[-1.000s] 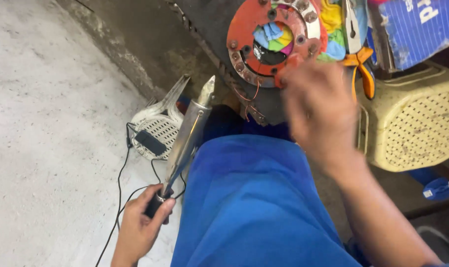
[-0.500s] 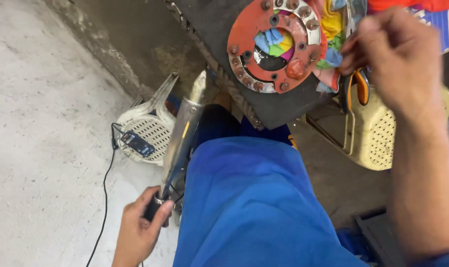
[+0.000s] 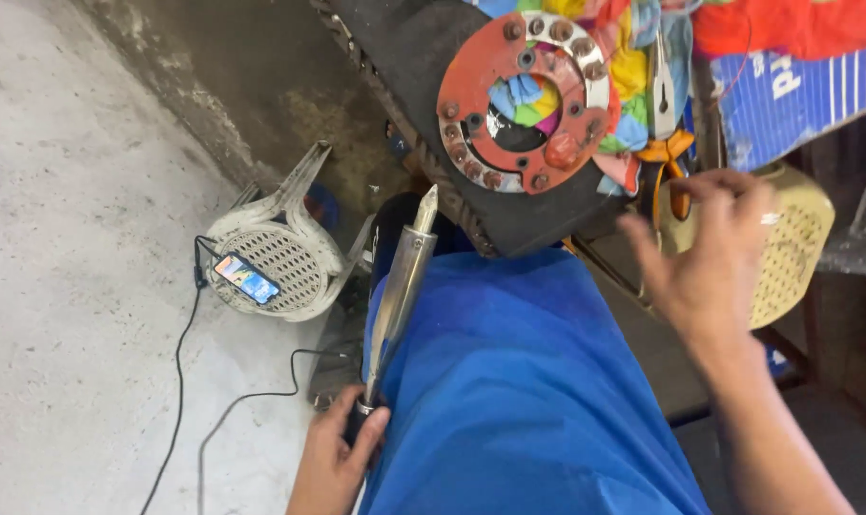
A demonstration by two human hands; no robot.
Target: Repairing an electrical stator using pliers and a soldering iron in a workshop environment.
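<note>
My left hand (image 3: 340,448) grips the dark handle of a long silvery metal tool (image 3: 401,285) that points up along the left side of my blue-clad leg (image 3: 519,381). My right hand (image 3: 714,257) hovers with fingers spread and nothing in it, in front of a beige perforated plastic stool (image 3: 795,257). Above it, orange-handled pliers (image 3: 669,143) lie beside a red round metal plate with bolts (image 3: 524,100) on a black slab (image 3: 423,67). Coloured rags (image 3: 628,57) show through and around the plate.
A white plastic stool (image 3: 280,248) lies tipped on the concrete floor at left, with a lit phone (image 3: 247,279) on it and a black cable (image 3: 180,381) trailing from it. A blue printed sheet (image 3: 795,95) and red cloth (image 3: 786,24) are at top right.
My right hand has dropped from the pliers and plate area down toward the beige stool, fingers now spread. My left hand stays on the tool handle.
</note>
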